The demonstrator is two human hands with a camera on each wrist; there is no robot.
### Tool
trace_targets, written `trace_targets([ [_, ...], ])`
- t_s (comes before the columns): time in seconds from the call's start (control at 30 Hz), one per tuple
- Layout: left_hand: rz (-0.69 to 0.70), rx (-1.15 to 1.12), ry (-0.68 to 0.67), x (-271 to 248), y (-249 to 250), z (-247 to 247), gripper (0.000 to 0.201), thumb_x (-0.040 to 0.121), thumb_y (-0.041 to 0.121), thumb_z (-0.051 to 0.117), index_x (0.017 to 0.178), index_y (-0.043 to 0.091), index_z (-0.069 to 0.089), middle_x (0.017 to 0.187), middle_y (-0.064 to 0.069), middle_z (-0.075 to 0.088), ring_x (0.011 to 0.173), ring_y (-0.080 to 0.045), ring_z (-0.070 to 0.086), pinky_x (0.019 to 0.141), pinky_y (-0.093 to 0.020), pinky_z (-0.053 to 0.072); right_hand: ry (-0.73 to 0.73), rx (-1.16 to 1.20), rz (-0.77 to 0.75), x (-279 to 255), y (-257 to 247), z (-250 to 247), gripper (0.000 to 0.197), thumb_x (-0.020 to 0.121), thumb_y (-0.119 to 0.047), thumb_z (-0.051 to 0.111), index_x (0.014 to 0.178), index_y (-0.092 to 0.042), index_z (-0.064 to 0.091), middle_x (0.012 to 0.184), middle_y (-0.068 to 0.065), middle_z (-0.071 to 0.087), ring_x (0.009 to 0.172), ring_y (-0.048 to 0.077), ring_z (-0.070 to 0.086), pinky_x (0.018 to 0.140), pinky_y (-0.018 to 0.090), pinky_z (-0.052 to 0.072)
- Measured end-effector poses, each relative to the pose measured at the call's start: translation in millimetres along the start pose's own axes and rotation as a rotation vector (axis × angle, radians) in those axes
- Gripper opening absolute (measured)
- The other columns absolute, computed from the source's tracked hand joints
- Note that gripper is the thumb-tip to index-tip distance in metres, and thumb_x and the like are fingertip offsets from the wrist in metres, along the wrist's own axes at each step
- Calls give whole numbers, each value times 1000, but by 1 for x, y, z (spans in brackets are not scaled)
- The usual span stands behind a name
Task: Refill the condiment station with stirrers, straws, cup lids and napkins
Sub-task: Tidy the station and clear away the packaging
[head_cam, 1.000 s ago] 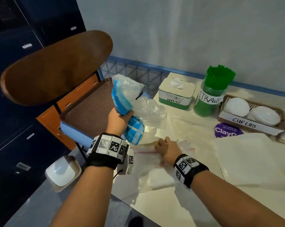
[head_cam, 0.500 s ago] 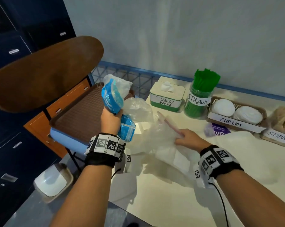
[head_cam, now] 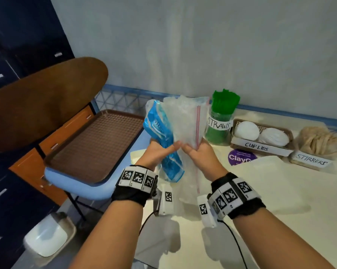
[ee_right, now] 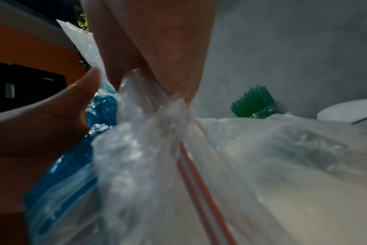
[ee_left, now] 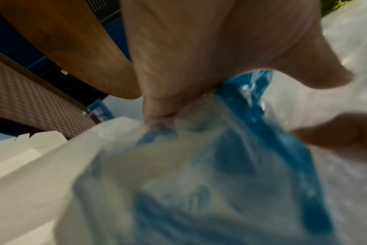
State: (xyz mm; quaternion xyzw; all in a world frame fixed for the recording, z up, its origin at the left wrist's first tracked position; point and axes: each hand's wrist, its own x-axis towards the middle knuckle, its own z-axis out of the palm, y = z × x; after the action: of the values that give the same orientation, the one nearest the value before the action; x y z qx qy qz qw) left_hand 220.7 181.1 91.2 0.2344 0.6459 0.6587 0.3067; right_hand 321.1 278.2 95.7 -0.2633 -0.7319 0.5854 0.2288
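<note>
Both hands are being held up over the near-left part of the desk [head_cam: 280, 191], in front of the straws jar [head_cam: 220, 123]. The left hand [head_cam: 156, 152] is gripping a crumpled blue-and-clear wrapper [head_cam: 159, 131], its fingers curled round the wrapper's middle. The right hand [head_cam: 200, 154] is clutching a clear zip bag [head_cam: 185, 117] with a red seal line, its grip clamped on the gathered plastic; the two hands are touching at the fingertips.

The straws jar, full of green straws, is standing at the back of the desk, labelled STRAWS. Just right of the jar a basket [head_cam: 260, 147] labelled CUP LIDS is holding two white lids. Further right of the jar a container [head_cam: 311, 162] labelled STIRRERS is holding pale stirrers. A purple sticker [head_cam: 239, 157] is lying in front of the basket. Left of the jar, off the desk, a brown tray [head_cam: 94, 144] is resting on a blue chair seat.
</note>
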Motion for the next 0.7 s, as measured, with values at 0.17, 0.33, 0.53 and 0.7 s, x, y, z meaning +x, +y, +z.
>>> trace_targets([
  [0.17,-65,-93,-107,-5,-5,-15,40,70,15,73,107,12,60,88,5,74,86,-13,68,72,-19,56,-169,132,19,-10,-4,17,42,90,-10,57,130,-8,47,123,7,59,112,16,55,95,23,45],
  [0.33,-83,-137,92,-7,-2,-23,38,65,16,75,101,13,62,89,3,72,91,-16,66,70,-20,52,-188,44,-160,-9,-4,31,48,88,-4,58,133,-7,41,123,2,52,118,13,50,94,9,39],
  [0.53,-153,-339,250,2,25,-45,21,76,26,74,92,20,62,93,-3,71,84,-20,68,77,-36,55,54,-266,-78,-15,22,32,104,68,-40,79,146,-35,10,147,-3,8,136,11,11,113,32,16],
  [0.7,-197,-348,151,0,29,-52,23,76,25,74,96,17,65,85,-5,75,82,-26,71,79,-42,56,-219,573,352,-17,16,49,110,78,-22,69,141,-47,-18,157,-2,12,136,24,34,94,48,47],
])
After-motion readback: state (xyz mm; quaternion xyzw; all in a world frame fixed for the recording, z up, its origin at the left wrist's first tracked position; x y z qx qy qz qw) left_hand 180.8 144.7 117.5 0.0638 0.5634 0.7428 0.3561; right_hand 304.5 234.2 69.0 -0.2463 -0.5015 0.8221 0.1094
